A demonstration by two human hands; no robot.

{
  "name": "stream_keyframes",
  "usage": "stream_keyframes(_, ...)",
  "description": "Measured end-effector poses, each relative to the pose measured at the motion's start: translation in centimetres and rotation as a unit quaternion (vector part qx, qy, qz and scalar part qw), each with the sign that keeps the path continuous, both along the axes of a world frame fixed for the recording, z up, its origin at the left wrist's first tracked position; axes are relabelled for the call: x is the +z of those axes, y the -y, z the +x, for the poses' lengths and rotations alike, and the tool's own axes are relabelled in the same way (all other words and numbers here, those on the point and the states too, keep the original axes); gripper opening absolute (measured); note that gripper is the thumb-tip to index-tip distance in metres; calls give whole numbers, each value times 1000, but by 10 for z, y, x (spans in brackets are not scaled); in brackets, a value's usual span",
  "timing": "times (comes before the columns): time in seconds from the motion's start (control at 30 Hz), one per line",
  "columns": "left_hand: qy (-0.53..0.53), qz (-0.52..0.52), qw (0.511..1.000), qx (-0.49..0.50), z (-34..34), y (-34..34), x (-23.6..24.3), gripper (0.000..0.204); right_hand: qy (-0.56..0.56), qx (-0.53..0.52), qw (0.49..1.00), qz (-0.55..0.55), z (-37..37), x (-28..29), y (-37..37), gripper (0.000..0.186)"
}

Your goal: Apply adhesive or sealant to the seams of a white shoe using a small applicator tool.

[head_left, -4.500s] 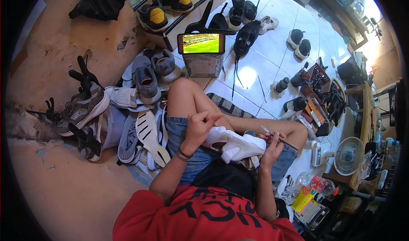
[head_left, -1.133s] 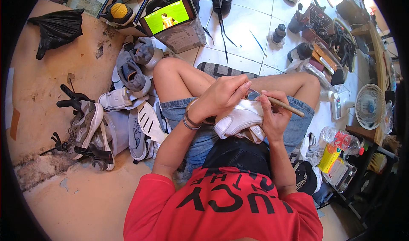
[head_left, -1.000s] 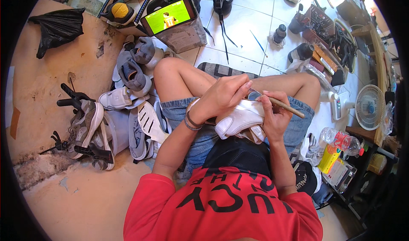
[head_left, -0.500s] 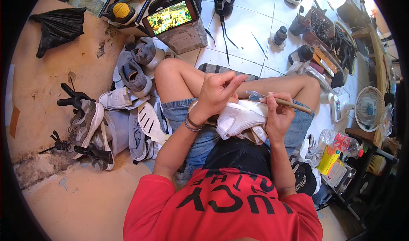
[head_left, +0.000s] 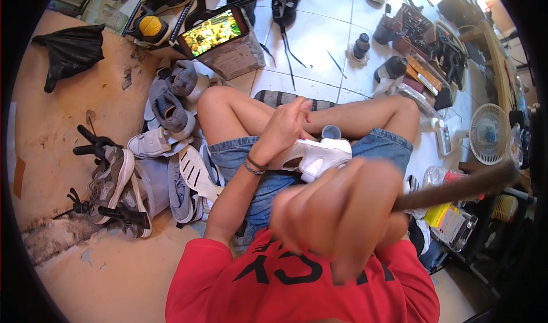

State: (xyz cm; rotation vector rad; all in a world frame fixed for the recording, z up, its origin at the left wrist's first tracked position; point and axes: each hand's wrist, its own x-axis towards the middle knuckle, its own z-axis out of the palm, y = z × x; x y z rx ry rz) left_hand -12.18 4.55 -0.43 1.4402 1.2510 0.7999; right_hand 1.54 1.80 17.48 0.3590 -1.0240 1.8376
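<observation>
My left hand (head_left: 290, 123) is over the white shoe (head_left: 317, 156) in my lap, its fingers curled; what they hold, if anything, I cannot make out. A small dark cup (head_left: 331, 133) sits at the shoe's right end. My right hand (head_left: 345, 212), large and blurred close to the camera, grips a slim brown-handled tool (head_left: 451, 189) that points out to the right. The hand hides the tool's other end.
Piled shoes (head_left: 174, 100) and clamped sneakers (head_left: 108, 180) lie at my left, by the wall. A phone (head_left: 211, 33) shows video on a block ahead. Tools (head_left: 408, 29), bottles (head_left: 361, 46), a white fan (head_left: 490, 134) and a wooden shelf (head_left: 485, 49) are at my right.
My right hand has risen from the shoe toward the camera with the tool. My left hand has shifted slightly down. The small cup now shows more.
</observation>
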Motion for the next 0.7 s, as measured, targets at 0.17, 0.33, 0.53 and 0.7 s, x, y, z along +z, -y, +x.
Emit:
stream_keyframes(0.17,8,15,1000,16,-26,-1,-12,35,-52,61,995,-59,-20,14,29,31)
stream_keyframes(0.33,136,-95,982,94,-83,-2,-36,40,-149,139,976,-80,-40,9,39,32)
stream_keyframes(0.53,305,-92,936,147,-99,-19,-43,40,-246,190,944,-108,-62,7,50,32)
stream_keyframes(0.7,299,-95,936,162,-97,-20,-43,38,-242,104,951,-162,-63,5,58,32)
